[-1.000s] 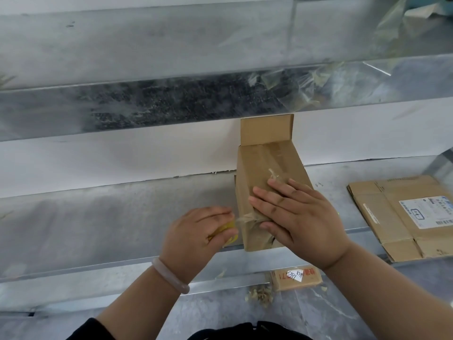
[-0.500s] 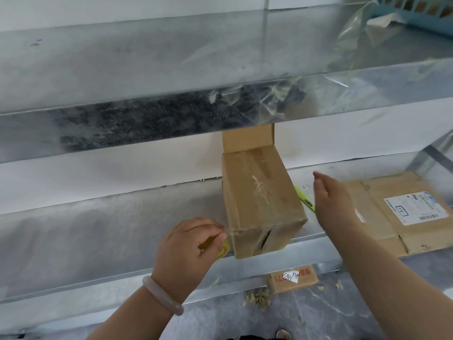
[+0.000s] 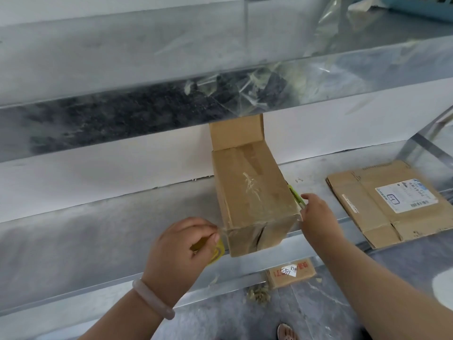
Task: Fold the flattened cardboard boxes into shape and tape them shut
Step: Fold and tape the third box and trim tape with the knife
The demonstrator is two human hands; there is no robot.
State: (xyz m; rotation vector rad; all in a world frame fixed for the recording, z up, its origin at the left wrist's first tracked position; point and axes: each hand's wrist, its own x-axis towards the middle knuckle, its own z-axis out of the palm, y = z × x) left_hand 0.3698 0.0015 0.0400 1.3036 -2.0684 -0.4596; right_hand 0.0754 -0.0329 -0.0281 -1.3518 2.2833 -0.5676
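A folded brown cardboard box (image 3: 252, 192) stands on a grey metal shelf (image 3: 98, 229), one flap up at its far end. Just left of the box's near end, the left hand (image 3: 179, 251) curls around a yellow roll of clear tape (image 3: 218, 251). Right of the box, the right hand (image 3: 317, 217) touches a slim green tool (image 3: 295, 196); whether it pinches the tool is unclear. Further right of the box lies a flattened brown cardboard box with a white label (image 3: 382, 207).
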